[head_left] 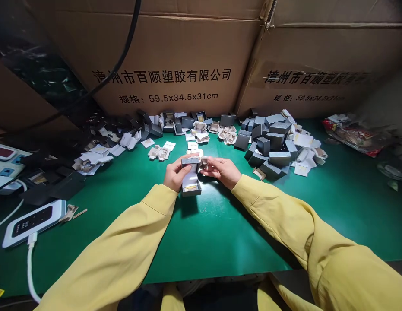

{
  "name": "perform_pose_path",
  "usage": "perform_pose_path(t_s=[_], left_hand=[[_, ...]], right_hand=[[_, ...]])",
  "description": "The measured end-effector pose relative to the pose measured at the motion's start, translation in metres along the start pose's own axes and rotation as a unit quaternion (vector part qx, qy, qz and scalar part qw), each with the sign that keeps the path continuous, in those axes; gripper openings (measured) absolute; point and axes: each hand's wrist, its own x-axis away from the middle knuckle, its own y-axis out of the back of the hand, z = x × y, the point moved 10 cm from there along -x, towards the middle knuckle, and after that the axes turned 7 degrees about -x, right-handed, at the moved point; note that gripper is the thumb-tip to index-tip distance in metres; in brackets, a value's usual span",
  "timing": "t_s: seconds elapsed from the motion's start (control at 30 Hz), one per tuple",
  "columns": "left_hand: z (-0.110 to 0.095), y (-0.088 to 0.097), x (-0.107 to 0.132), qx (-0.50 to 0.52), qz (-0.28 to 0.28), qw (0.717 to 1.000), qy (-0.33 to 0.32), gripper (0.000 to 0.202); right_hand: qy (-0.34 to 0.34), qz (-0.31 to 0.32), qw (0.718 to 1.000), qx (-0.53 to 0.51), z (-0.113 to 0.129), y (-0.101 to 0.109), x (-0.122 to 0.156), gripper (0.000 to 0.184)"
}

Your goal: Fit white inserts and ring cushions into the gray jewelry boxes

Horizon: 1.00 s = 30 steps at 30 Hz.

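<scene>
In the middle of the head view my left hand (175, 175) grips a small dark grey hinged box (191, 192) by its raised lid. The lid is up and a white lining shows, with something yellowish in the base. Just right of the box, my right hand (224, 170) pinches a small folded card insert (204, 161), close to the lid. Behind the hands lie a white card (192, 146) and a cluster of beige card inserts (159, 152) on the green table (216, 242).
A heap of dark grey boxes (274, 142) sits right of the hands, beside white paper pieces (302, 149). More papers and dark boxes lie at left. Large cardboard cartons (175, 47) line the back. A white device (34, 222) with a cable is at front left.
</scene>
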Motion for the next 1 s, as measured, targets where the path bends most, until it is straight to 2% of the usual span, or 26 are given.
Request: perform_pose_path(t_s=[0.1,0.2,0.4,0.5,0.6,0.73,0.87,1.0], left_hand=[[-0.002,-0.001,0.000,-0.008,0.007,1.000,-0.006,0.034],[-0.006,0.000,0.000,-0.022,0.009,0.999,-0.021,0.033],[-0.010,-0.003,0.000,-0.065,0.061,0.994,-0.057,0.029],[-0.011,-0.005,-0.001,-0.082,0.081,0.992,-0.060,0.029],[-0.013,-0.007,-0.001,-0.092,0.093,0.989,-0.065,0.028],[-0.017,-0.010,0.000,-0.106,0.107,0.985,-0.084,0.030],[-0.017,-0.010,0.000,-0.108,0.111,0.983,-0.093,0.030],[-0.015,-0.010,0.000,-0.108,0.114,0.983,-0.097,0.032]], right_hand=[[-0.011,0.001,1.000,0.011,-0.001,-0.002,0.001,0.036],[-0.018,0.029,0.999,0.011,0.000,-0.007,0.002,0.036],[-0.033,0.069,0.996,0.047,0.002,-0.008,-0.002,0.033],[-0.062,0.088,0.994,0.028,-0.001,-0.009,-0.003,0.029],[-0.101,0.081,0.991,-0.001,-0.006,-0.006,-0.003,0.028],[-0.112,0.082,0.990,-0.001,-0.008,-0.007,-0.001,0.030],[-0.101,0.099,0.990,0.027,-0.009,-0.010,0.002,0.027],[-0.117,0.122,0.982,0.089,-0.015,-0.013,0.005,0.037]])
